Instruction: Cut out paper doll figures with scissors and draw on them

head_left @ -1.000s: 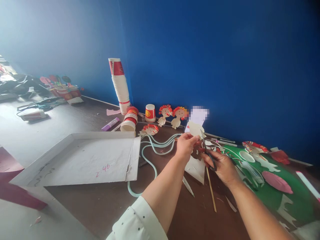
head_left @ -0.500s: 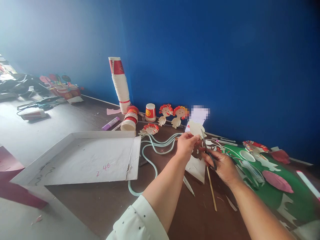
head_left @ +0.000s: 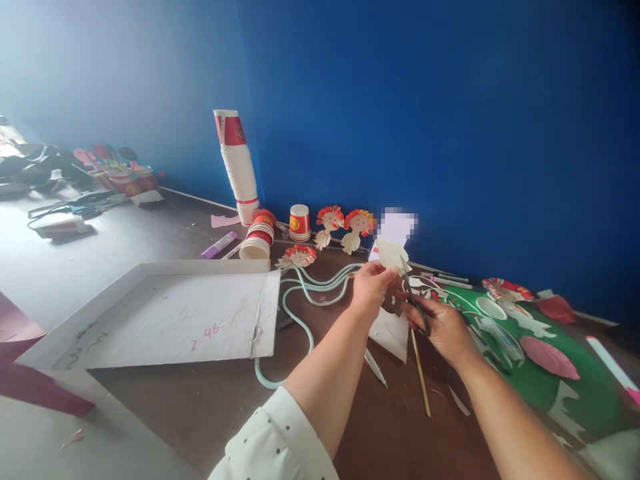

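Note:
My left hand (head_left: 373, 285) pinches a cream-coloured piece of paper (head_left: 391, 256) by its lower edge, above the brown table. In my right hand (head_left: 440, 328) is a pair of dark-handled scissors (head_left: 421, 312), fingers closed round the handles. The blades point up and meet the paper's right edge, beside my left fingertips. Under my hands lie a white sheet (head_left: 391, 333), a thin wooden stick (head_left: 420, 373) and a white pen (head_left: 375, 368). Two paper figures with red fringed heads, one of them a doll (head_left: 356, 232), lean against the wall behind.
A shallow white box lid (head_left: 165, 313) lies at the left, with a pale blue cable (head_left: 300, 313) beside it. A tall stack of paper cups (head_left: 239, 170) rises by the blue wall. On the right, a green mat (head_left: 545, 393) carries scraps and a pink paper oval (head_left: 550, 357).
The view has shifted slightly, so the surroundings sit a little further left and up. Both hands keep hold of the paper and scissors in nearly the same pose.

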{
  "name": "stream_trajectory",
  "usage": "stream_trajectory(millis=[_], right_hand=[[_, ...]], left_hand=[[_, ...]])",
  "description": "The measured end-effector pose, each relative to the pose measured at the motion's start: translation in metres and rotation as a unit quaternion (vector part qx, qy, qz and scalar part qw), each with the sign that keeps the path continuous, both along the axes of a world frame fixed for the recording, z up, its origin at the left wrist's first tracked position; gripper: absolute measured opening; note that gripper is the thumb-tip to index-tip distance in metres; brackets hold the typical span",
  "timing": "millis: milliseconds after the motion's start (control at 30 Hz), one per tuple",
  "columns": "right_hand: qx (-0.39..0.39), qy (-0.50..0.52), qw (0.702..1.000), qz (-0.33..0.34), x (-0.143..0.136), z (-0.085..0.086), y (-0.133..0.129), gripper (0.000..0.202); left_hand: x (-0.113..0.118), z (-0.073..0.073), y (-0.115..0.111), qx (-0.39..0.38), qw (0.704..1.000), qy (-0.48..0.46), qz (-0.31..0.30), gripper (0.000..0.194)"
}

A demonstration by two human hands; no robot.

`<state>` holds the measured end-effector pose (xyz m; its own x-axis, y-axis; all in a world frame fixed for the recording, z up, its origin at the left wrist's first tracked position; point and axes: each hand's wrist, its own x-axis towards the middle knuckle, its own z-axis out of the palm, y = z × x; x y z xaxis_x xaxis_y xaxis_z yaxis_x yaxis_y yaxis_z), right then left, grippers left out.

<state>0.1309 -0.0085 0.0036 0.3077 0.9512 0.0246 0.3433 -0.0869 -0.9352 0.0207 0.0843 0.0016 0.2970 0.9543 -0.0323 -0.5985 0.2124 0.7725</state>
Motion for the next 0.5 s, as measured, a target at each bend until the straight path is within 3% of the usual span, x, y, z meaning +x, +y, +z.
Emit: stream_trajectory(millis=[300,500], right_hand=[[-0.003,-0.017,1.0,0.008,0.0037,-0.0013,-0.0006,0.043],[0.015,-0.03,0.999,0.024,0.0033,0.0001,-0.0012,0.035]], left_hand=[[-0.0018,-0.0044,0.0037,0.045,0.997,0.068,-0.013,0.025],[-0.0024,0.0006,0.0009,0.008,0.998,0.049,-0.03,0.018]])
